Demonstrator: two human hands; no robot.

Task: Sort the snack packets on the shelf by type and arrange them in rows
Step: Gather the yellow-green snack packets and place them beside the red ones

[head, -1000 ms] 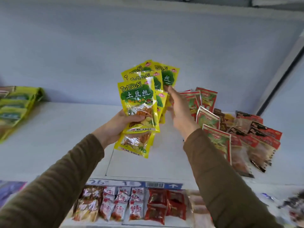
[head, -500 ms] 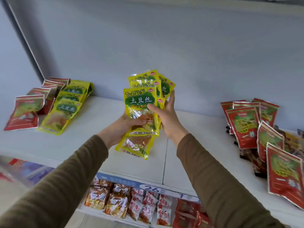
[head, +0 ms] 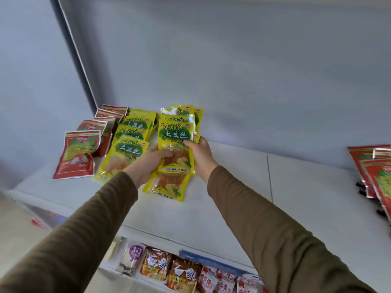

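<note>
I see both hands on a fanned bunch of yellow packets (head: 176, 142), held just over the white shelf (head: 243, 187), mid-shelf. Left hand (head: 151, 160) grip: fingers curled round the bunch's left edge, thumb on front. Right hand (head: 201, 154) grip: thumb and fingers pinching the right edge. Just left, a yellow row (head: 127, 149) lies flat on the shelf. Farther left, a red row (head: 79, 154). Far right edge, more red packets (head: 374, 172). Lower shelf (head: 182, 271), near: mixed packets.
</note>
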